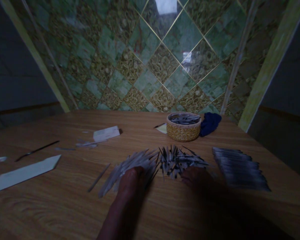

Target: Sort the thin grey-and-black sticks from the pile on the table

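My left hand [132,180] is curled over a fanned pile of thin grey sticks [120,173], which may be slim wrapped pens. Its fingertips are hidden, so what lies in them cannot be told. At the right edge of a loose, tangled heap of similar grey and black sticks [172,160] is my right hand [193,175]. Its fingers are bent together in shadow, and I cannot make out what they hold. Further right, more such sticks lie side by side in a neat row [240,168], blurred.
Behind the heap stands a round woven basket [183,130] full of sticks, beside a dark blue cloth [210,124]. Leftward on the wooden table [65,213] lie a white box [106,133], a black thin tool [37,151] and a pale flat strip [27,173]. A tiled wall [145,66] rises behind.
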`<state>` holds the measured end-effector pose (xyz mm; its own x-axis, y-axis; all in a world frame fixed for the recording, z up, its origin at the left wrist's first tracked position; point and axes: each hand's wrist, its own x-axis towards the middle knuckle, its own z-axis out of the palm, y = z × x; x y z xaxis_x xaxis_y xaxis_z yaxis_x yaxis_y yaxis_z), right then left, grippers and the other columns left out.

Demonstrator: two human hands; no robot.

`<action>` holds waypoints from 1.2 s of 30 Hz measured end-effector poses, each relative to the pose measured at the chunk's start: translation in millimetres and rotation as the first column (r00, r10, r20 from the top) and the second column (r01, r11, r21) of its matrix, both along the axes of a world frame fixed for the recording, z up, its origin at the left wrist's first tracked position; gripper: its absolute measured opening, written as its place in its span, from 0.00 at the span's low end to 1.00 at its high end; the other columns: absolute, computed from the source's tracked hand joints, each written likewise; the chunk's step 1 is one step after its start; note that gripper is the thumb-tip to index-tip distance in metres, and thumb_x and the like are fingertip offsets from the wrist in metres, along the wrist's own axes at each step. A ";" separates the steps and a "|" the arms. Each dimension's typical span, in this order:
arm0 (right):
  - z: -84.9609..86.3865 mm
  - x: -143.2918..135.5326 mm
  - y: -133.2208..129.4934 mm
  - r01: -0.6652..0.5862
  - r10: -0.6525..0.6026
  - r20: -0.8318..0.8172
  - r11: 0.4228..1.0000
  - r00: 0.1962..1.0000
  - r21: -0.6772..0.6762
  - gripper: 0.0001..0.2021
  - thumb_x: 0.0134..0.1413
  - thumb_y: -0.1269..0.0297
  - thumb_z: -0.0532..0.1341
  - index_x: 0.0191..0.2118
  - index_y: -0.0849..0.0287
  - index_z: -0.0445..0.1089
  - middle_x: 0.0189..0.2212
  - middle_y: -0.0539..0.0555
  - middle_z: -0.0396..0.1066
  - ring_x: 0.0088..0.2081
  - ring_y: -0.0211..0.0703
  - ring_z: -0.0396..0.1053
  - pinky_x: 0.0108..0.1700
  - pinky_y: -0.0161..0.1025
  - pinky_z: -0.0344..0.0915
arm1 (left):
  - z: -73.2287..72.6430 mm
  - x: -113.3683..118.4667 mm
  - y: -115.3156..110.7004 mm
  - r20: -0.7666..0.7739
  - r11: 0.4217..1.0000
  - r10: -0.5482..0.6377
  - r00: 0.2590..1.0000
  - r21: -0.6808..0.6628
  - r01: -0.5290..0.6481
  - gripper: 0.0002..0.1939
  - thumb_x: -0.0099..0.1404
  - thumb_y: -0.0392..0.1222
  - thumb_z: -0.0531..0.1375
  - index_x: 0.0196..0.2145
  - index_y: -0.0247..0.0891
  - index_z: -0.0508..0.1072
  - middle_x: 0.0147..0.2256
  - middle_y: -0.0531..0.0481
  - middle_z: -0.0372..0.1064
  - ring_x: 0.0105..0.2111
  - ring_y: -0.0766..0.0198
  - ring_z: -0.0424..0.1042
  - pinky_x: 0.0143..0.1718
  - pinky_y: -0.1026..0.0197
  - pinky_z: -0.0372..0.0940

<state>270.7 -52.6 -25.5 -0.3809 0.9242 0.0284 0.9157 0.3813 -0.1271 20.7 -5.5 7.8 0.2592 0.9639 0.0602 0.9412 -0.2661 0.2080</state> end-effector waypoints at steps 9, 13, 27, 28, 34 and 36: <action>-2.8 -18.2 13.6 0.105 -0.106 -0.036 0.994 0.994 -0.024 0.11 0.56 0.67 0.51 0.33 0.58 0.71 0.33 0.55 0.74 0.36 0.44 0.71 0.33 0.35 0.56 | -6.5 17.1 -11.1 -0.124 0.999 0.030 0.992 -0.011 -0.031 0.09 0.57 0.38 0.55 0.30 0.37 0.76 0.34 0.38 0.75 0.34 0.49 0.74 0.30 0.56 0.63; -0.6 -21.2 10.8 0.119 -0.121 -0.048 0.992 0.991 -0.041 0.12 0.55 0.67 0.51 0.32 0.59 0.71 0.33 0.56 0.75 0.35 0.44 0.71 0.32 0.35 0.54 | -9.1 20.1 -10.6 -0.128 0.998 0.036 0.991 -0.048 -0.042 0.11 0.58 0.41 0.55 0.30 0.35 0.76 0.34 0.35 0.75 0.35 0.48 0.75 0.32 0.54 0.65; 3.9 -21.4 9.0 0.146 -0.149 -0.065 0.988 0.987 -0.044 0.13 0.55 0.66 0.50 0.31 0.59 0.72 0.32 0.55 0.75 0.34 0.41 0.71 0.31 0.34 0.53 | -10.8 24.1 -7.8 -0.067 0.980 0.108 0.992 -0.161 -0.117 0.12 0.54 0.42 0.57 0.30 0.32 0.77 0.35 0.30 0.75 0.38 0.41 0.74 0.36 0.50 0.65; 4.0 -21.6 9.1 0.150 -0.152 -0.063 0.988 0.986 -0.041 0.13 0.55 0.66 0.51 0.31 0.59 0.72 0.32 0.55 0.75 0.34 0.41 0.71 0.31 0.34 0.53 | -12.7 23.4 -6.7 -0.025 0.980 0.120 0.993 -0.157 -0.122 0.10 0.52 0.41 0.58 0.29 0.33 0.76 0.34 0.30 0.75 0.38 0.41 0.73 0.36 0.49 0.65; 4.2 -19.4 13.8 0.151 -0.154 -0.046 0.986 0.987 -0.071 0.12 0.54 0.67 0.51 0.31 0.58 0.72 0.33 0.55 0.75 0.35 0.41 0.71 0.33 0.34 0.54 | -21.1 14.6 0.6 0.252 0.984 0.151 0.956 -0.135 -0.120 0.02 0.46 0.37 0.62 0.18 0.38 0.72 0.24 0.39 0.72 0.30 0.43 0.73 0.31 0.51 0.61; 4.7 -18.1 14.8 0.166 -0.170 -0.046 0.984 0.984 -0.069 0.12 0.54 0.66 0.51 0.32 0.58 0.72 0.34 0.56 0.75 0.36 0.42 0.71 0.33 0.34 0.55 | -22.5 12.5 2.5 0.319 0.986 0.152 0.935 -0.116 -0.121 0.05 0.46 0.36 0.61 0.16 0.39 0.69 0.20 0.45 0.68 0.26 0.50 0.71 0.28 0.56 0.59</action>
<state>252.6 -37.8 -20.7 -0.2195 0.9755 -0.0174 0.9576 0.2120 -0.1953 33.2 -2.9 -14.7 0.1057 0.9940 0.0281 0.8434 -0.1046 0.5270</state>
